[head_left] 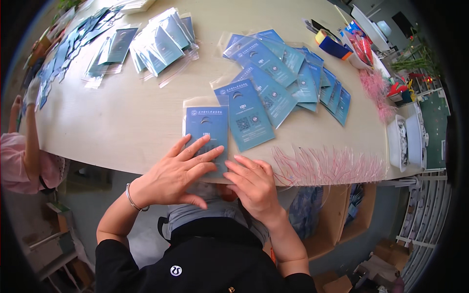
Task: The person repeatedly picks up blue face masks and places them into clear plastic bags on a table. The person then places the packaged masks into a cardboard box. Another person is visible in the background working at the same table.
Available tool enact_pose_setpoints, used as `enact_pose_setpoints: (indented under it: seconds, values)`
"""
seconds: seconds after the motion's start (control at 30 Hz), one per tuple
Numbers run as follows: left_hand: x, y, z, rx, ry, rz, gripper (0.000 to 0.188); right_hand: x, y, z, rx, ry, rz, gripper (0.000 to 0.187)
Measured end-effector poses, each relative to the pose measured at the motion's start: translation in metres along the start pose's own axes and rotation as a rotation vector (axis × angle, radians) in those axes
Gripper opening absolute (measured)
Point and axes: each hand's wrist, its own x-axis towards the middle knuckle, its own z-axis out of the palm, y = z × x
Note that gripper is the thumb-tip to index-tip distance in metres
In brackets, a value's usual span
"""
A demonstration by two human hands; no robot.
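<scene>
Blue bagged card [206,128] under left hand [178,172]; right hand [254,184] beside; two hands.

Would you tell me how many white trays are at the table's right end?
2, side by side: one white tray nearer the table's middle, the other white tray right beside it toward the table edge. More may be hidden beyond the clutter behind them.

Left hand [178,173] lies flat, fingers spread, on a blue card in a clear bag [206,132] at table edge [122,127]. Right hand [254,184] touches bag's lower corner. More bagged blue cards [278,78] fan out just beyond, w/ pink-red ties [327,166] to the right.
</scene>
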Motion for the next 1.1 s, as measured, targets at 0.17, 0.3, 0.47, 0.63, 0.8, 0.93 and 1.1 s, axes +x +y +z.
enact_pose_setpoints:
  seconds: [0.17, 0.3, 0.47, 0.63, 0.8, 0.93, 1.1]
  values:
    - [-0.029, -0.008, 0.008, 0.168, 0.106, -0.066, 0.043, -0.003, -0.001, 0.004, 0.000, 0.057, 0.002, 0.024]
    - [-0.040, -0.015, 0.032, 0.169, 0.367, -0.016, 0.028, -0.003, -0.006, 0.009, 0.011, 0.117, 0.067, 0.017]
    - [-0.039, -0.006, 0.042, 0.129, 0.519, -0.133, 0.021, -0.001, -0.014, 0.013, -0.028, 0.140, 0.236, 0.017]
    - [-0.036, 0.004, 0.044, 0.089, 0.577, -0.286, 0.019, 0.003, -0.020, 0.011, -0.033, 0.064, 0.395, 0.016]
    - [-0.033, 0.009, 0.043, 0.063, 0.565, -0.350, 0.018, 0.006, -0.026, 0.009, -0.038, 0.022, 0.460, 0.016]
    - [-0.031, 0.010, 0.041, 0.041, 0.559, -0.376, 0.017, 0.010, -0.030, 0.008, -0.049, 0.003, 0.493, 0.015]
    - [-0.028, 0.017, 0.037, 0.000, 0.538, -0.441, 0.017, 0.014, -0.034, 0.007, -0.076, -0.006, 0.523, 0.016]
